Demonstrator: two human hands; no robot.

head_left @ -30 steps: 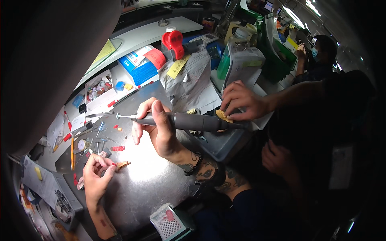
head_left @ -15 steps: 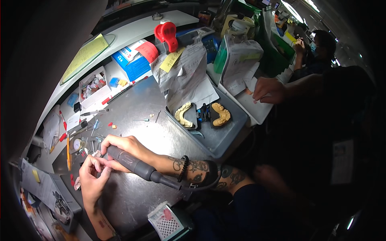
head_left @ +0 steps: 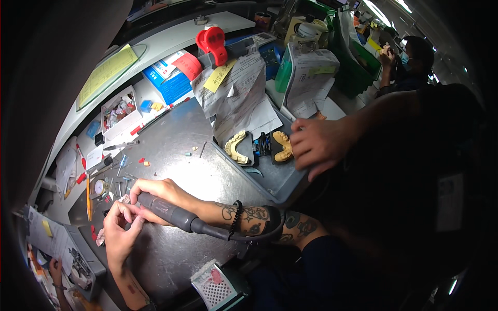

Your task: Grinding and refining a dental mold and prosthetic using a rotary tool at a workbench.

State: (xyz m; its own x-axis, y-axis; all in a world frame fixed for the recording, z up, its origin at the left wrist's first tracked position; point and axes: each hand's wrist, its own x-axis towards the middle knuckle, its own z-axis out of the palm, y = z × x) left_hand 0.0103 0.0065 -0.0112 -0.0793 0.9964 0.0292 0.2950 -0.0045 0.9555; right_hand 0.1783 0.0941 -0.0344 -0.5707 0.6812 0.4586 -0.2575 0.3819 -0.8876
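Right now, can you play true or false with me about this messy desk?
1. The right hand grips a dark handpiece. True.
2. The tooth casts lie on the bare desk. False: they sit in the grey tray.
3. The left hand has its fingers at the handpiece's front end. True.
4. The plastic stand at the back is green. False: it is red.

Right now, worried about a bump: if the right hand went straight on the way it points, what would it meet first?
Most likely the left hand, whose fingers sit right at the tip of the dark handpiece that the right hand grips; depth is hard to judge.
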